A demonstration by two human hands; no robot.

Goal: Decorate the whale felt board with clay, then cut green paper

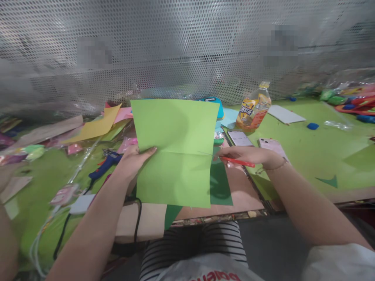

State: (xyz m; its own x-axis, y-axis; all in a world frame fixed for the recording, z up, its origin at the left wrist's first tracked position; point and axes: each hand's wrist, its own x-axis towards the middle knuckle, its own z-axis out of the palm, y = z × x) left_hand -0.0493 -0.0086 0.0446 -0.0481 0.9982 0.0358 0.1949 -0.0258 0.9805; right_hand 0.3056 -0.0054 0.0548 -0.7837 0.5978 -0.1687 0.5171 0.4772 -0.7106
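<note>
Above a cluttered green table (310,156), left fingers (149,153) pinch lime paper (175,179); right fingers (231,151) grip a red-handled tool (241,162).

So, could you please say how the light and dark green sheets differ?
The left hand holds up the light green sheet; the dark green sheet lies behind it, partly hidden. The light green sheet shows a line across it; the dark green sheet's visible part shows none. Both look single-coloured.

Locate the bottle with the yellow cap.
In the head view, the bottle is right of centre, beyond the right hand, between the light-green sheet and a flat white item.
</note>
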